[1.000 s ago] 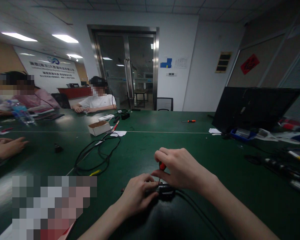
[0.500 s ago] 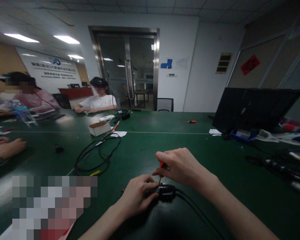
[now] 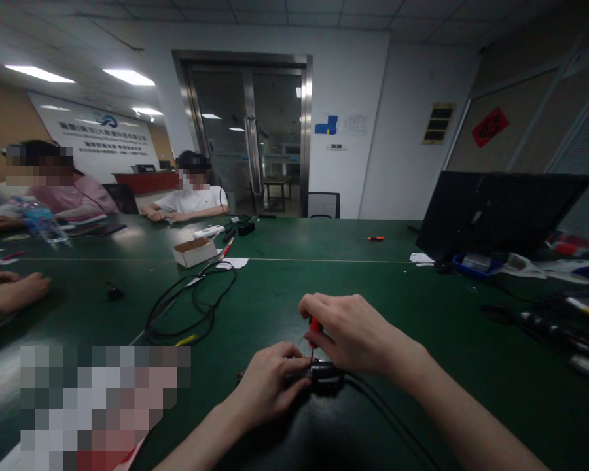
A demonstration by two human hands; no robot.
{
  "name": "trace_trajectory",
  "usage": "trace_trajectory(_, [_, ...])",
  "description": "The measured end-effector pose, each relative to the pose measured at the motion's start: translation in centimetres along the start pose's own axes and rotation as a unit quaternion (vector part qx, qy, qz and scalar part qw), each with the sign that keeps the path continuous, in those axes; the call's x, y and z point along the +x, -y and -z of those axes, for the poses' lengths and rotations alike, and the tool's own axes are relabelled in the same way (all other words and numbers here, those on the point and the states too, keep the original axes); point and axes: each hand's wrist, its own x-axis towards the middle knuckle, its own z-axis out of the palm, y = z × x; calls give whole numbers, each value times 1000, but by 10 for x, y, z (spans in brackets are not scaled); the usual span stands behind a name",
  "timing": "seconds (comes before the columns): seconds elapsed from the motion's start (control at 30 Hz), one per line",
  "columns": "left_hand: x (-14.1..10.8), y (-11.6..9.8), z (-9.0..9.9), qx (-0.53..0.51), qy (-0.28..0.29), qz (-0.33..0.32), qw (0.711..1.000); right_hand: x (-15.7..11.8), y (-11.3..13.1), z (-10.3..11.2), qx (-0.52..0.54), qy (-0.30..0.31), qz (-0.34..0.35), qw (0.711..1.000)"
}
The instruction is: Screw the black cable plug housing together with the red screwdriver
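Note:
My right hand (image 3: 346, 327) is closed round the red handle of a screwdriver (image 3: 315, 332), held nearly upright. Its thin shaft points down to a black device (image 3: 325, 375) with a cable (image 3: 390, 412) running off to the lower right. The exact kind of device is not clear, and the screwdriver's tip is too small to make out. From the left, my left hand (image 3: 275, 379) grips the device, with fingers along its top edge and the thumb on its near side. Part of the device is covered by my left fingers.
Left of my hands lies a coiled black cable (image 3: 196, 304), below a small white box (image 3: 195, 252). A second screwdriver (image 3: 373, 239) lies farther back. A monitor (image 3: 500, 216) stands at the right. Another person's hand (image 3: 22, 291) rests at the left edge.
My right hand has turned slightly and shifted a little left and down, with its fingers curled differently round the screwdriver handle. My left hand and the device stay in place.

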Motion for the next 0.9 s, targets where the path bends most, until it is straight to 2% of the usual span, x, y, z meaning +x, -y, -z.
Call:
trace_trajectory(0.23, [0,4,-4,5,-3,-7,1000,2,0,-7,-55,-22,-22,998])
trace_trajectory(0.43, [0,0,-1,0,2,-2,1000,-5,0,2,50,-8,27,998])
trace_trajectory(0.53, [0,-1,0,2,7,4,1000,-5,-3,3,61,6,13,998])
trace_trajectory(0.9, [0,2,-1,0,6,1,1000,1,-3,-6,-78,-31,-21,996])
